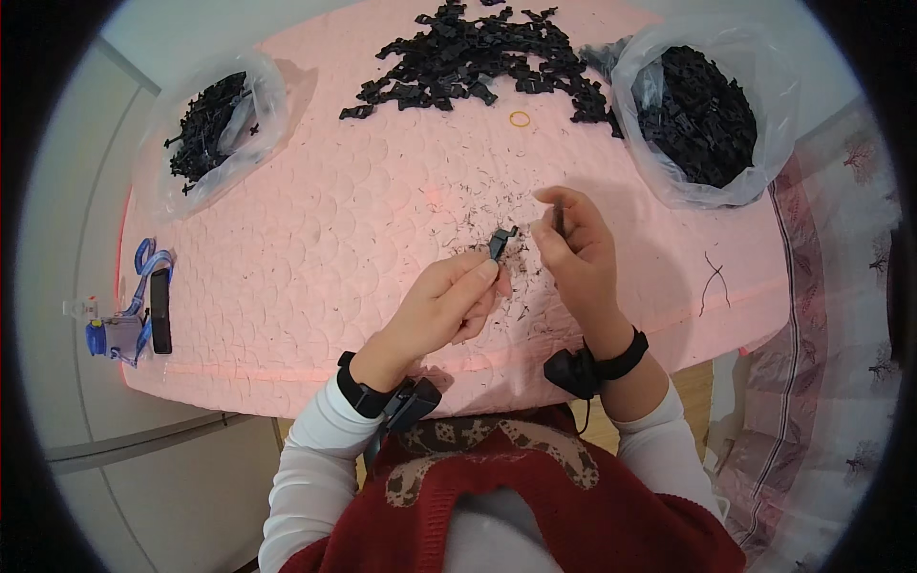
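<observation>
My left hand (457,298) is closed around a small black plastic part (499,243), pinched between thumb and fingers, its narrow end pointing up and away. Just to the right, my right hand (577,246) is raised, thumb and fingers bent around a short, thin dark object (559,218); its kind cannot be made out. A small gap separates that hand from the plastic part. Beneath both hands, tiny black shavings (478,205) lie scattered over the pink quilted cover (315,239).
A pile of black plastic parts (468,57) lies at the far side. Clear plastic bags of black parts stand far left (205,134) and far right (697,119). A yellow ring (520,119), black phone-like object (160,310), blue strap (143,272) and dark cord (714,284) also lie around.
</observation>
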{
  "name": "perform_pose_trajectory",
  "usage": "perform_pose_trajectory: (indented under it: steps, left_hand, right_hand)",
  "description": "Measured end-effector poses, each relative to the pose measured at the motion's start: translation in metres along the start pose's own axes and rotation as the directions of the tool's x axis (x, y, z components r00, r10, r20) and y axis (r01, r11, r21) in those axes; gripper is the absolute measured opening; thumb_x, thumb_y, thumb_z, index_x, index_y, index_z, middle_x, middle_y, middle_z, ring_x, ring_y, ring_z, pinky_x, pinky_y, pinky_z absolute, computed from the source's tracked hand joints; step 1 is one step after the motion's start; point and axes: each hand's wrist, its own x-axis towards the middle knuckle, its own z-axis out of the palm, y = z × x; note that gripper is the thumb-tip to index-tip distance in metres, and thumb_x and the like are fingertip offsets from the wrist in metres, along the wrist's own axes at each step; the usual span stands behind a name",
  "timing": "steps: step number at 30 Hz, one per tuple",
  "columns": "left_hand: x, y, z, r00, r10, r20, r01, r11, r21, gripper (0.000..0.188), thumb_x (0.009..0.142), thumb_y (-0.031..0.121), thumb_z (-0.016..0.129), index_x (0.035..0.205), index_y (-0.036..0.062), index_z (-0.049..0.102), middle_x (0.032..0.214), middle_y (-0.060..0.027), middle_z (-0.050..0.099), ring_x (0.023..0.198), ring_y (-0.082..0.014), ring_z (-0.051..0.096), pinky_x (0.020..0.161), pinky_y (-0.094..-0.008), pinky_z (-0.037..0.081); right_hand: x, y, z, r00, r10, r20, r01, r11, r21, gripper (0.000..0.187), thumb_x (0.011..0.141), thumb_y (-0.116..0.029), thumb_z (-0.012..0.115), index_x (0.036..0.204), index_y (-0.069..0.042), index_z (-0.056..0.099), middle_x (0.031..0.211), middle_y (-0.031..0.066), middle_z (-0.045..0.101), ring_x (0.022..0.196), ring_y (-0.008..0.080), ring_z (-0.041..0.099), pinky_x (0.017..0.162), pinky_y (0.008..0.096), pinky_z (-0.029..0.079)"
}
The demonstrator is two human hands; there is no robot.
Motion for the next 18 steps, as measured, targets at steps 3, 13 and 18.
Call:
perform_pose_trajectory:
  steps: [3,13,18]
  left_hand:
    - [-0.001,0.001,-0.001,0.997,-0.023,0.068,0.030,0.995,-0.096,0.028,0.093,0.024,0.037,0.082,0.0016,0.050,0.051,0.0030,0.034,0.038,-0.0050,0.028,0.036,-0.0203,0.024]
    - [0.000,-0.002,0.004,0.994,0.061,-0.095,-0.054,0.995,0.081,0.025,0.092,0.022,0.041,0.082,0.0015,0.050,0.052,0.0028,0.037,0.040,-0.0046,0.031,0.037,-0.0195,0.025]
    - [0.001,-0.009,0.005,0.945,0.254,-0.205,-0.172,0.921,0.350,0.016,0.089,0.014,0.044,0.080,0.0025,0.051,0.055,0.0036,0.041,0.044,-0.0016,0.034,0.040,-0.0174,0.027]
  right_hand:
    - [0.000,-0.005,0.002,0.997,0.070,0.044,-0.074,0.992,0.101,0.018,0.083,-0.004,0.049,0.100,0.000,0.054,0.063,-0.0055,0.042,0.054,0.0013,0.036,0.049,0.0151,0.028]
    - [0.004,0.007,-0.004,0.915,-0.356,0.191,0.398,0.877,-0.271,0.019,0.081,-0.001,0.049,0.098,0.001,0.058,0.072,0.0032,0.051,0.061,0.0099,0.046,0.055,0.0232,0.036]
    - [0.004,0.003,-0.002,0.784,-0.551,0.285,0.609,0.599,-0.519,0.021,0.076,0.001,0.056,0.097,0.000,0.060,0.074,0.0088,0.054,0.066,0.0199,0.049,0.060,0.0278,0.040]
